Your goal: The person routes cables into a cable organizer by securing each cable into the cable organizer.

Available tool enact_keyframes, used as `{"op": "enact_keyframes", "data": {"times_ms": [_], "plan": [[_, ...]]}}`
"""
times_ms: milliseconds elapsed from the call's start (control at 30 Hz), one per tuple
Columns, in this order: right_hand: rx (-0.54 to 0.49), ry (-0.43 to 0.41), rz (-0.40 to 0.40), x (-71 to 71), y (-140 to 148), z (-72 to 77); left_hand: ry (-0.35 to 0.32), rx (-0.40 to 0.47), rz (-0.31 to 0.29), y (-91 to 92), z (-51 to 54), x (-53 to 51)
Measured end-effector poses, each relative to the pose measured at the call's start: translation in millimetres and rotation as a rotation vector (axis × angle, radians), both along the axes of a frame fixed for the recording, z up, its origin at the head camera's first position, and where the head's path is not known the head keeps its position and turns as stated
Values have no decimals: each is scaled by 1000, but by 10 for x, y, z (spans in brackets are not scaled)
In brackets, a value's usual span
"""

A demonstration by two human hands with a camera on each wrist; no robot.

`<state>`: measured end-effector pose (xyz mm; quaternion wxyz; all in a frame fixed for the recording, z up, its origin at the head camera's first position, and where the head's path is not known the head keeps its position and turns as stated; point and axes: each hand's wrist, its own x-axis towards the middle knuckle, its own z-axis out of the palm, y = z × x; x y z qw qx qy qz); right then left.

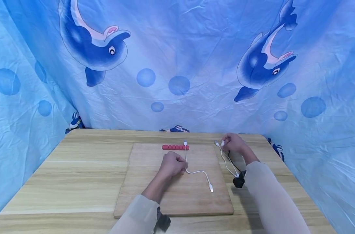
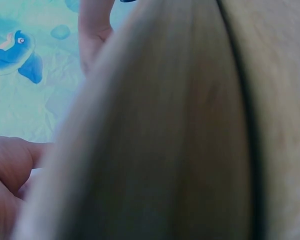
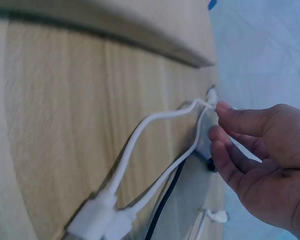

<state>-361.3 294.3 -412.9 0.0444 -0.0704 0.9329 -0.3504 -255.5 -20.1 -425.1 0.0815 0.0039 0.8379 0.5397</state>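
My left hand (image 1: 172, 164) pinches a white cable (image 1: 197, 171) on the wooden board (image 1: 154, 195); its upper plug (image 1: 185, 143) lies across a red slotted strip (image 1: 175, 147), its lower plug (image 1: 211, 188) on the board. Right of the board, my right hand (image 1: 235, 143) pinches a second white cable by its plug end (image 1: 222, 143). In the right wrist view, thumb and fingers of that hand (image 3: 270, 150) meet at the cable (image 3: 152, 117). The left wrist view shows part of my left hand (image 2: 10, 170) behind the blurred board edge (image 2: 155, 125).
Another white plug (image 1: 216, 143) lies left of my right hand. A black cable (image 3: 166, 200) runs beside the white ones, whose white plugs (image 3: 92, 217) lie together on the table (image 3: 55, 125). A blue dolphin-patterned curtain (image 1: 171, 48) stands behind the table.
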Motion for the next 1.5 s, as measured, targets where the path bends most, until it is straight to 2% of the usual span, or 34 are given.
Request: {"op": "enact_keyframes", "data": {"times_ms": [200,700,1000,1233,1500], "plan": [[-112,-29,53,10,-59,107,-13,35,3,-17,-2,2],[-154,21,100,55,-184,451,-53,82,15,-22,21,-2],[-181,36,128,119,-307,642,-61,89,24,-27,106,3],[-207,52,153,167,-423,786,-12,105,20,-21,217,-19],[-207,115,192,237,-597,971,68,141,-6,-14,331,-73]]}}
